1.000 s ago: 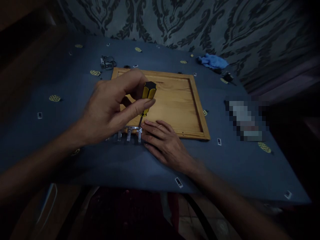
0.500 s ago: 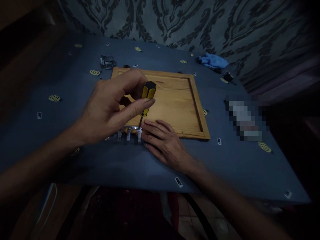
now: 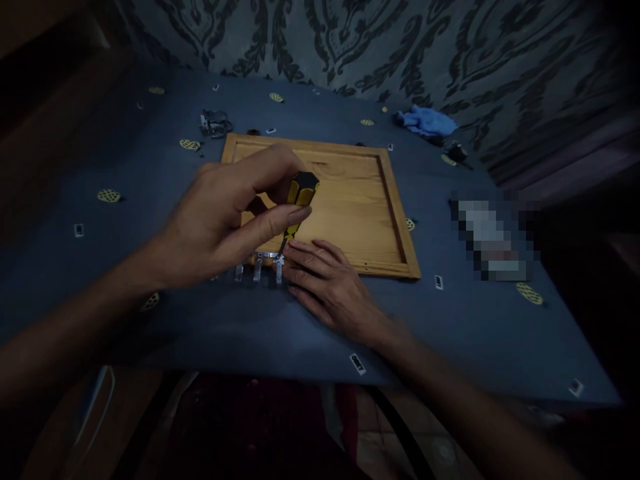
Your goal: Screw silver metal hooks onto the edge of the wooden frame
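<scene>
I see my left hand (image 3: 220,220) pinching a yellow-and-black screwdriver (image 3: 299,190) by its handle, tip down at a metal hook rack (image 3: 257,267) on the near edge of the wooden tray (image 3: 360,200). My right hand (image 3: 330,287) lies flat, fingers together, touching the rack.

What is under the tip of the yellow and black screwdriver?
The yellow and black screwdriver, gripped by the left hand, points down at a silver metal bracket with three prongs at the near rim of the wooden tray. Fingertips of the right hand hide the exact contact spot.
</scene>
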### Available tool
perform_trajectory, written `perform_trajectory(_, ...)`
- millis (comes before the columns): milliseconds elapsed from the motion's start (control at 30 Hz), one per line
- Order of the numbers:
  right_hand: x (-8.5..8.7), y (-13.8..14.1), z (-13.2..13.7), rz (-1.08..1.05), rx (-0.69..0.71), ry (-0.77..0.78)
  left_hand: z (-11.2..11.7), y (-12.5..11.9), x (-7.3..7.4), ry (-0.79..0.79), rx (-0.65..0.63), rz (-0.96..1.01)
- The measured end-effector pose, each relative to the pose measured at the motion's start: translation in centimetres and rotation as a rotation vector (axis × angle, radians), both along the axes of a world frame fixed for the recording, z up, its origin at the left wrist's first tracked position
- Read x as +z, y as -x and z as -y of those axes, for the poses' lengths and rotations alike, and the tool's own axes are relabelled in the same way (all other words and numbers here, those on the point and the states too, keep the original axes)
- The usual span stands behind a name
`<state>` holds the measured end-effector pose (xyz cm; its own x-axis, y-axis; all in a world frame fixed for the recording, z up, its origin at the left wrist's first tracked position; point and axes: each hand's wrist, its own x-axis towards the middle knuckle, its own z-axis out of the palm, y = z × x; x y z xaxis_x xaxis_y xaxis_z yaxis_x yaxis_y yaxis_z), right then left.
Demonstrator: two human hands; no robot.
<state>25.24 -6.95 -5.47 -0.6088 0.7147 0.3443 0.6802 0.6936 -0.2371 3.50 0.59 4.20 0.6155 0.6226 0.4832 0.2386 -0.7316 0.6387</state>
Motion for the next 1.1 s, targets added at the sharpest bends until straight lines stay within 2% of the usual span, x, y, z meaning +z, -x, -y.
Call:
perform_trajectory(100, -0.1, 0.0, 0.0, -0.013, 0.005, -0.009, -0.1, 0.0, -0.1, -0.039, -0.023, 0.005)
perform_trajectory(300, 0.0, 0.0, 0.0, 0.003, -0.002, 0.013, 0.1, -0.8, -0.8, 0.013, -0.013, 0.131)
perform_trajectory(467, -0.2, 0.0, -0.1, -0.009, 0.007, 0.001, 0.3, -2.8, -1.9, 0.261, -0.094, 0.396)
perform_trajectory(533, -0.3, 0.0, -0.1, -0.020, 0.005, -0.019, 0.3, -3.9, -2.3, 0.257, -0.141, 0.551)
perform_trajectory(567, -0.4, 0.1, -0.1, -0.025, 0.004, -0.027, 0.3, -4.4, -2.4, 0.337, -0.150, 0.529)
perform_trajectory(600, -0.4, 0.1, -0.1, -0.028, 0.003, -0.031, 0.3, -4.8, -2.4, 0.357, -0.182, 0.588)
perform_trajectory(667, -0.4, 0.1, -0.1, -0.033, 0.004, -0.030, 0.2, -5.6, -2.3, 0.513, -0.140, 0.530)
perform_trajectory(700, -0.4, 0.1, -0.1, -0.032, 0.007, -0.026, 0.2, -5.9, -2.1, 0.516, -0.128, 0.606)
perform_trajectory(767, -0.4, 0.1, -0.1, -0.036, 0.010, -0.027, 0.1, -6.2, -1.8, 0.563, -0.127, 0.605)
perform_trajectory(967, -0.3, 0.1, 0.0, -0.020, -0.009, -0.026, -0.8, -5.9, -1.1, 0.664, -0.234, 0.430)
perform_trajectory(1100, -0.1, 0.2, 0.0, -0.015, 0.003, -0.032, -1.2, -5.6, -1.0, 0.717, -0.296, 0.447)
